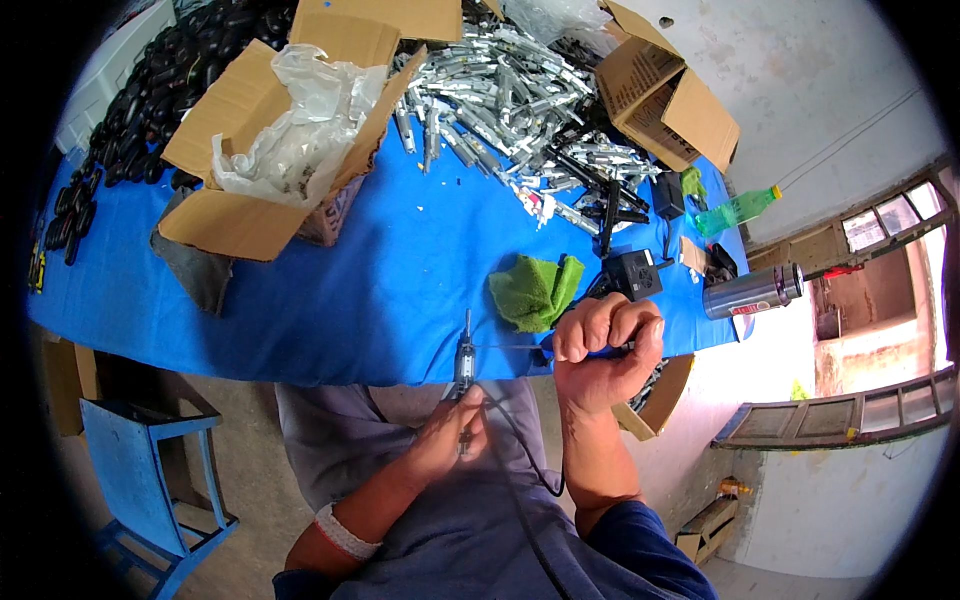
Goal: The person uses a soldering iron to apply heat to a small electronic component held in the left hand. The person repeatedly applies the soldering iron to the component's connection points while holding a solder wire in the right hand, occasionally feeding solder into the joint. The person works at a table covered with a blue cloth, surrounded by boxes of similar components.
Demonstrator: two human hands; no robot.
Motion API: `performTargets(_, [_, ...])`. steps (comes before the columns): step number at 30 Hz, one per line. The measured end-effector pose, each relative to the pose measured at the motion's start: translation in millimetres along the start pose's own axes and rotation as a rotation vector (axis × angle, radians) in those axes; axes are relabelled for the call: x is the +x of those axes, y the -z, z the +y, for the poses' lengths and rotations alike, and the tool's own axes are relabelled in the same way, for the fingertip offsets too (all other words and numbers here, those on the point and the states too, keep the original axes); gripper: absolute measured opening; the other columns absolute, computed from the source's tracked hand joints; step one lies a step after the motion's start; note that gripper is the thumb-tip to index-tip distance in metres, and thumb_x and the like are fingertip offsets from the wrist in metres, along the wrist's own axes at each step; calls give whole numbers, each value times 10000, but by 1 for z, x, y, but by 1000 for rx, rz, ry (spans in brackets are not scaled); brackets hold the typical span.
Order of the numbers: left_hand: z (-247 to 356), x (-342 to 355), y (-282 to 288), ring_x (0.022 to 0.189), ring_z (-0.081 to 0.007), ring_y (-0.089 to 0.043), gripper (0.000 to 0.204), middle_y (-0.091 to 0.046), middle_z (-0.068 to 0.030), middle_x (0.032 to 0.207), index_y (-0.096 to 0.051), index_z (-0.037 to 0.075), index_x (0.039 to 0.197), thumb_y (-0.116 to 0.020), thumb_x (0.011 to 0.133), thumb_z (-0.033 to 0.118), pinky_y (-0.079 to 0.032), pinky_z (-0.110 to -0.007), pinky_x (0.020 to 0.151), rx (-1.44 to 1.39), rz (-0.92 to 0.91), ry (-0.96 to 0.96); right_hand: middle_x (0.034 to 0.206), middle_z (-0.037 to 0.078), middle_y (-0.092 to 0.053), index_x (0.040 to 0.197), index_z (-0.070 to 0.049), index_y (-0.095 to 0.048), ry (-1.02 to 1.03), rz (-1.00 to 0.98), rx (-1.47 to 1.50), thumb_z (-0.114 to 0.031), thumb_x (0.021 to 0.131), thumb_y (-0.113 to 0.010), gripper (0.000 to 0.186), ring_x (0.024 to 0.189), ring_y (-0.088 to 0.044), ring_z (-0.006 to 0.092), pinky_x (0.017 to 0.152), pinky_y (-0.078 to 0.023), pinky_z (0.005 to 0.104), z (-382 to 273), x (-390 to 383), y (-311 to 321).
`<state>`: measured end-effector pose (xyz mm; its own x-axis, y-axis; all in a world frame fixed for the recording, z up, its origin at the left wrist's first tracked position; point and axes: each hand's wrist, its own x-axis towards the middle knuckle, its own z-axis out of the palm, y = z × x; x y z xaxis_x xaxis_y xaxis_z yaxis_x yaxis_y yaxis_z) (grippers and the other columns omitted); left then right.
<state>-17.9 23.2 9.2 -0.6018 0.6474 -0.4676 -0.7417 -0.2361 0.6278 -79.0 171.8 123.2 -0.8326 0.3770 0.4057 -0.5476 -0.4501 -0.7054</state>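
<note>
Room with pale walls, concrete floor, blue stool (pixel 125 465) at lower left. Blue tablecloth (pixel 330 335) covers the work table. Left hand (pixel 452 432): fingers closed on a slim grey part (pixel 465 362), held upright at the table's near edge, above the person's lap; thin metal rod sticks up from its top. Right hand (pixel 608 345): fist wrapped round a screwdriver (pixel 547 346), blue handle, shaft pointing left at the part. Tip reaches the part; can't tell if it touches. Black cable (pixel 522 445) loops down beside the left hand, over the lap.

Green cloth (pixel 535 292) just beyond the screwdriver, black adapter (pixel 632 274) just right of it. Big heap of silver parts (pixel 510 90) at the back. Open carton (pixel 235 225) left of the heap, plastic bag (pixel 318 115) inside. Pile of black pieces (pixel 150 115) far left. Right end: green bottle (pixel 738 211) on its side, metal flask (pixel 752 293) lying near it.
</note>
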Motion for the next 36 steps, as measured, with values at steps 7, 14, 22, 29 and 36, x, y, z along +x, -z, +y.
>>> performTargets(7, [-2, 1, 1, 461, -126, -398, 549, -444, -48, 535, -432, 91, 675, -349, 968, 547, -336, -264, 438, -17, -21, -11, 586, 61, -363, 693, -73, -338, 8, -3, 0, -361, 968, -425, 408, 420, -342, 151, 365, -347, 294, 2, 1, 2])
performTargets(14, [-6, 4, 5, 460, -128, -404, 546, -448, -51, 533, -435, 91, 676, -356, 966, 547, -336, -263, 439, -50, -39, -10, 586, 61, -359, 691, -72, -336, 8, 2, 0, -355, 966, -431, 406, 419, -338, 152, 362, -338, 298, 2, 1, -1])
performTargets(22, [1, 1, 1, 450, -119, -405, 558, -449, -43, 527, -434, 90, 669, -349, 964, 556, -330, -258, 434, 43, -13, -7, 586, 55, -356, 687, -80, -336, 0, 3, -8, -361, 967, -425, 406, 420, -337, 153, 369, -332, 293, 1, 2, 3])
performTargets(29, [-1, 2, 3, 446, -118, -399, 564, -443, -39, 526, -435, 90, 669, -352, 960, 567, -333, -257, 431, 57, -6, -21, 584, 52, -363, 691, -79, -342, -2, 30, 23, -367, 973, -403, 407, 414, -338, 152, 364, -346, 296, -1, 4, 2])
performTargets(36, [-7, 3, 6, 451, -119, -400, 551, -448, -41, 537, -434, 94, 685, -372, 952, 572, -331, -259, 431, 5, -11, -5, 585, 62, -367, 693, -72, -344, 11, 15, 17, -354, 973, -409, 403, 415, -347, 151, 358, -348, 295, 1, 3, 4])
